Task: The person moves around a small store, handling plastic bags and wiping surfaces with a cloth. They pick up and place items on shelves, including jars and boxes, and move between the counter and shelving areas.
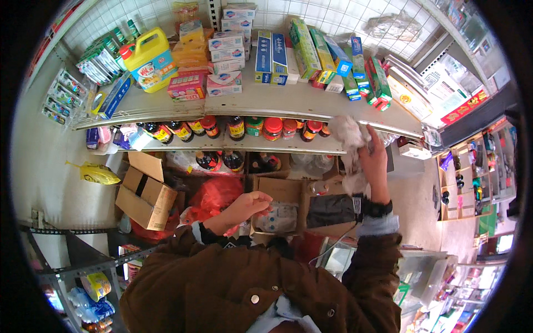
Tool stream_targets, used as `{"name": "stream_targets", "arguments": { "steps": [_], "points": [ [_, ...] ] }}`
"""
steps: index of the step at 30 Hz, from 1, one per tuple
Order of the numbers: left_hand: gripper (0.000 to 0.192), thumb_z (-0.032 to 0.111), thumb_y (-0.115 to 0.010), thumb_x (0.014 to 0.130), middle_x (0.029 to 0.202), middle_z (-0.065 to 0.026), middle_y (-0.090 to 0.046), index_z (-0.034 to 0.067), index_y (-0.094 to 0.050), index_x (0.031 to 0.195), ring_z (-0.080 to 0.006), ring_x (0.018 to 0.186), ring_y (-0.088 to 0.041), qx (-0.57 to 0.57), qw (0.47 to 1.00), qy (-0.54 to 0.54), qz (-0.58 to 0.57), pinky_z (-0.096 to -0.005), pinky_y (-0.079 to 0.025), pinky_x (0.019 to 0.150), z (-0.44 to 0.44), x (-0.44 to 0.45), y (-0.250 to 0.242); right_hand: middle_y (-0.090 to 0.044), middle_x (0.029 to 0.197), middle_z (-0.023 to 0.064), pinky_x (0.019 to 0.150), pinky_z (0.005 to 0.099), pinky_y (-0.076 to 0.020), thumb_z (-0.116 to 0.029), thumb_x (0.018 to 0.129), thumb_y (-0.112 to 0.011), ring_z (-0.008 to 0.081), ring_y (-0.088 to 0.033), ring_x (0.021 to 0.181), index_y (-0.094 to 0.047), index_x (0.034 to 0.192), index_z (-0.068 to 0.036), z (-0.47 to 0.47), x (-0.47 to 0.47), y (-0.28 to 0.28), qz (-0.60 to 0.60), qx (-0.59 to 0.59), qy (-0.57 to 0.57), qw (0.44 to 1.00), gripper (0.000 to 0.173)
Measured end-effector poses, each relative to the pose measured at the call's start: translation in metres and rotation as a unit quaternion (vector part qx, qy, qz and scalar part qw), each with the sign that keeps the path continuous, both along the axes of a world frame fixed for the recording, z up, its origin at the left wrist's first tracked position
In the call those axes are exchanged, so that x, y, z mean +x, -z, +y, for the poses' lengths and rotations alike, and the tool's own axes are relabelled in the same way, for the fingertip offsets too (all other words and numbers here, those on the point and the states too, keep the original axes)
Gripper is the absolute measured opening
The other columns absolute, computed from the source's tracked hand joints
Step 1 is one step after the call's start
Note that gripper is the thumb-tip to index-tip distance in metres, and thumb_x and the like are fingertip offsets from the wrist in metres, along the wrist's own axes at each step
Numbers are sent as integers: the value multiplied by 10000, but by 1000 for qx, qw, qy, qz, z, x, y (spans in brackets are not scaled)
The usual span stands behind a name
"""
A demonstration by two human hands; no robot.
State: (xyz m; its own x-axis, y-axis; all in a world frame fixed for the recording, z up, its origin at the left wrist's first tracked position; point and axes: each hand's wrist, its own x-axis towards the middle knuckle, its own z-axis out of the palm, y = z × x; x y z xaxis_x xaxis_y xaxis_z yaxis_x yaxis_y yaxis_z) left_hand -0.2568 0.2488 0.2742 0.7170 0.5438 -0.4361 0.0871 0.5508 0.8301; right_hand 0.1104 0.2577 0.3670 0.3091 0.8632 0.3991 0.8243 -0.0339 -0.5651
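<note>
My right hand [374,156] is raised at the right end of the shelves, gripping a crumpled, whitish cloth [349,135] that hangs down beside the shelf edge. Lower and nearer my body, my left hand [250,205] has its fingers loosely curled and seems to hold nothing. Beneath it lie a red plastic bag [216,191] and an open cardboard box [277,187] with a pale plastic packet inside. Red-lidded jars [272,128] and dark sauce bottles [236,128] line the shelf left of the cloth.
The upper metal shelf [266,102] carries toothpaste boxes, soap boxes and a yellow jug [150,60]. A tilted cardboard box [145,191] stands at left, near a yellow plastic bag [98,172]. Another box with a dark bag [331,210] sits below the right hand. A black metal rack is at lower left.
</note>
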Motion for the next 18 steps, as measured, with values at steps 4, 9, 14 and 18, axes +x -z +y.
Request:
{"name": "stream_targets", "arguments": {
  "steps": [4, 9, 14, 18],
  "points": [
    [273, 122, -492, 941, 1027, -110, -619, -13, -502, 1178, -169, 926, -611, 46, 998, -11, -28, -299, -494, 841, 2, -28, -20, -537, 1121, 219, 831, 472, -457, -96, 782, -541, 399, -550, 1005, -478, 1286, -104, 70, -7, -9, -133, 4, 32, 991, 508],
    [249, 107, -494, 935, 1012, -102, -622, -7, -526, 1153, -172, 921, -613, 77, 993, -91, 4, -300, -498, 830, -5, -84, -36, -608, 939, 224, 705, 466, -508, -99, 777, -519, 371, -616, 839, -617, 991, -38, 143, -35, 22, -265, -93, 99, 955, 242],
    [233, 96, -497, 925, 1000, -81, -623, 10, -540, 1137, -155, 922, -603, 68, 985, -156, 1, -292, -494, 821, -4, -121, -49, -606, 717, 115, 642, 408, -486, -127, 766, -550, 278, -617, 728, -641, 754, -87, 176, -123, 30, -409, -41, -38, 911, 100],
    [240, 106, -499, 920, 1011, -68, -620, 16, -536, 1139, -139, 922, -595, 121, 981, -150, 33, -287, -488, 819, 17, -128, -76, -605, 868, 100, 712, 413, -477, -112, 782, -539, 280, -596, 862, -621, 916, -105, 177, -207, 10, -376, 25, -213, 901, 157]
  ]
}}
